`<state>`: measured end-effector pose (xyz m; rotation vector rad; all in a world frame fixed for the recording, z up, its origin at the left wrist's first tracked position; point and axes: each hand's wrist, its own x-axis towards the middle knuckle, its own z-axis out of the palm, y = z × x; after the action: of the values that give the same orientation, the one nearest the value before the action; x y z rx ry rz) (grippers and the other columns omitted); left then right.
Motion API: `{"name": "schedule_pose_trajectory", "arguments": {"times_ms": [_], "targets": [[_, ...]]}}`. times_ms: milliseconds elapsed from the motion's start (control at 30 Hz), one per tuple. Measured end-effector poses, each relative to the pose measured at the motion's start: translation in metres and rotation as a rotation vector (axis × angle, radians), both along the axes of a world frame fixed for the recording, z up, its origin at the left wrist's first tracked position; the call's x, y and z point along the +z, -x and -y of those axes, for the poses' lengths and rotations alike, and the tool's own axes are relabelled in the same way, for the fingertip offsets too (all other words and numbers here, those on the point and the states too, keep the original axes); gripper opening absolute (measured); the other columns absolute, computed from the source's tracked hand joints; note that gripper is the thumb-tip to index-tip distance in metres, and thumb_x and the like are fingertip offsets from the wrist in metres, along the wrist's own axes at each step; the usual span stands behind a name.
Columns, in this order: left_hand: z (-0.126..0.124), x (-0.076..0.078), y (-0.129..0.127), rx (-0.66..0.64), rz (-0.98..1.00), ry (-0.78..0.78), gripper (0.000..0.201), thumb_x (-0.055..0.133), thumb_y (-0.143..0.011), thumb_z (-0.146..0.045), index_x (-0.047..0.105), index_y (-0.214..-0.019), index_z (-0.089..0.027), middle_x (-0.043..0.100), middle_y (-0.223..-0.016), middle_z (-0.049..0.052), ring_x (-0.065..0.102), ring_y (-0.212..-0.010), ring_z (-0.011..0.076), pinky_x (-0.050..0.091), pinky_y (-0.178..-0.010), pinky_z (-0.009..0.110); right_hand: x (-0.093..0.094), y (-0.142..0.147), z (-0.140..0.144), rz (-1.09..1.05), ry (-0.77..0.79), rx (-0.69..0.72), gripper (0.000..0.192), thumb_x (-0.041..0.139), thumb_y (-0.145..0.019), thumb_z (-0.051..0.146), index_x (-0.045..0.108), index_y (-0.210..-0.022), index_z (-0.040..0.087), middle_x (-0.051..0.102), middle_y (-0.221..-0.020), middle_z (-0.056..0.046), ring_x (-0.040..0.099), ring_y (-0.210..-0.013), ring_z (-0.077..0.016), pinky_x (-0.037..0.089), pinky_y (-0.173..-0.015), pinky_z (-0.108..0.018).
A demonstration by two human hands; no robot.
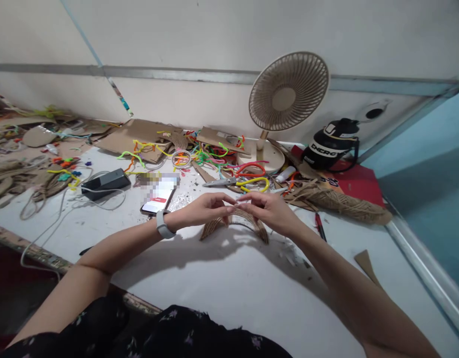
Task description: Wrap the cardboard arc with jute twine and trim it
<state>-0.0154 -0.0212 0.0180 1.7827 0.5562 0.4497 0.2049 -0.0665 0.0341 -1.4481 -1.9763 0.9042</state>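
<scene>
Twine-wrapped and brown, an arched cardboard piece [234, 223] stands on the white table [229, 283] directly under both hands, its two feet spread toward eight and four o'clock and its crown rising to the fingertips; the long axis of the arch runs left to right across the view, from nine to three o'clock. The left hand [205, 210], with a white watch [164, 224] on its wrist, comes in from nine o'clock and pinches the crown with thumb and forefinger, closed on it; the right hand [268, 209] comes in from three o'clock and pinches the same spot, its fingers curled down over the right leg of the arch; whether a thin strand sits between the fingertips is too small to tell. Both hands meet at the top, touching or nearly so, and neither is clearly nearer.

At eleven o'clock from the hands a phone [158, 199] lies face up, near the left wrist; past it, at ten o'clock, a dark power bank [105, 183] trails a white cable. At twelve o'clock lie scissors [224, 182] among coloured pipe cleaners [251, 174]; behind them stands a beige desk fan [289, 92]. At two o'clock a black helmet [331, 144] sits on a red sheet; a twine-bound leaf shape [341, 201] lies at three o'clock, near the right forearm.
</scene>
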Motion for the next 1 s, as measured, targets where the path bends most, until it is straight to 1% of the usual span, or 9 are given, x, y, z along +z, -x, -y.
{"name": "schedule_pose_trajectory", "arguments": {"times_ms": [67,167,267,333,533,633,733,900,1000], "targets": [[0.003,-0.009,0.014,0.087,-0.061,-0.063,0.046,0.055,-0.089,-0.047,0.054,-0.122,-0.015,0.069,-0.082,0.007,0.064,-0.074,0.017,0.048,-0.067,0.03,0.001,-0.002,0.0,0.057,0.005,0.021,0.036,0.055,-0.086,0.054,0.071,-0.08,0.022,0.06,-0.052,0.002,0.055,-0.049,-0.0139,0.039,-0.056,-0.027],[0.01,-0.021,0.03,0.243,-0.215,-0.396,0.063,0.067,-0.077,-0.056,0.054,-0.125,-0.017,0.064,-0.114,0.015,0.06,-0.103,0.027,0.047,-0.089,0.042,0.007,-0.008,-0.001,0.073,0.058,0.005,0.033,0.057,-0.084,0.051,0.07,-0.078,0.021,0.068,-0.063,-0.001,0.06,-0.055,-0.0158,0.044,-0.058,-0.029],[0.021,-0.029,0.035,0.195,-0.425,-0.619,0.082,0.072,-0.067,-0.062,0.05,-0.131,-0.015,0.057,-0.123,0.02,0.053,-0.113,0.0369,0.043,-0.093,0.052,0.014,-0.014,-0.003,0.008,0.089,-0.004,0.033,0.06,-0.082,0.052,0.069,-0.082,0.02,0.071,-0.077,-0.004,0.063,-0.065,-0.0183,0.05,-0.061,-0.03],[0.024,-0.033,0.033,0.14,-0.476,-0.686,0.078,0.071,-0.069,-0.055,0.049,-0.133,-0.016,0.059,-0.12,0.019,0.053,-0.11,0.0367,0.043,-0.091,0.052,0.015,-0.016,-0.005,-0.055,0.11,0.002,0.034,0.062,-0.08,0.053,0.069,-0.083,0.02,0.071,-0.08,-0.005,0.064,-0.071,-0.0196,0.052,-0.062,-0.031],[0.009,-0.044,0.023,0.08,-0.385,-0.736,0.063,0.061,-0.078,-0.031,0.044,-0.137,-0.018,0.065,-0.11,0.014,0.06,-0.099,0.0284,0.044,-0.085,0.043,0.008,-0.015,-0.008,-0.14,0.167,0.068,0.038,0.062,-0.08,0.052,0.071,-0.095,0.019,0.072,-0.083,-0.006,0.066,-0.076,-0.0208,0.053,-0.068,-0.033],[0.002,-0.05,0.02,0.06,-0.324,-0.73,0.056,0.056,-0.08,-0.025,0.046,-0.135,-0.019,0.066,-0.108,0.012,0.061,-0.096,0.0259,0.043,-0.085,0.041,0.006,-0.015,-0.009,-0.086,0.17,0.093,0.033,0.062,-0.08,0.049,0.072,-0.089,0.02,0.073,-0.083,-0.005,0.066,-0.078,-0.0218,0.053,-0.073,-0.035],[0.002,-0.051,0.019,0.066,-0.303,-0.708,0.054,0.055,-0.079,-0.025,0.048,-0.133,-0.02,0.066,-0.112,0.011,0.06,-0.099,0.026,0.041,-0.089,0.043,0.003,-0.013,-0.01,-0.083,0.173,0.054,0.029,0.062,-0.079,0.047,0.07,-0.082,0.019,0.072,-0.08,-0.005,0.066,-0.076,-0.0214,0.053,-0.072,-0.035],[0.004,-0.047,0.022,0.006,-0.274,-0.695,0.059,0.059,-0.076,-0.032,0.048,-0.133,-0.021,0.063,-0.121,0.01,0.055,-0.109,0.0279,0.035,-0.099,0.045,-0.009,-0.01,-0.012,-0.082,0.144,0.0,0.03,0.059,-0.082,0.049,0.066,-0.085,0.02,0.07,-0.08,-0.005,0.064,-0.074,-0.0204,0.051,-0.069,-0.034],[0.005,-0.047,0.023,-0.01,-0.244,-0.705,0.056,0.057,-0.077,-0.03,0.048,-0.132,-0.024,0.061,-0.127,0.008,0.054,-0.114,0.0267,0.025,-0.108,0.047,-0.015,-0.008,-0.012,-0.006,0.114,-0.014,0.03,0.057,-0.084,0.048,0.065,-0.085,0.02,0.068,-0.079,-0.005,0.062,-0.073,-0.0201,0.049,-0.067,-0.033]]}}
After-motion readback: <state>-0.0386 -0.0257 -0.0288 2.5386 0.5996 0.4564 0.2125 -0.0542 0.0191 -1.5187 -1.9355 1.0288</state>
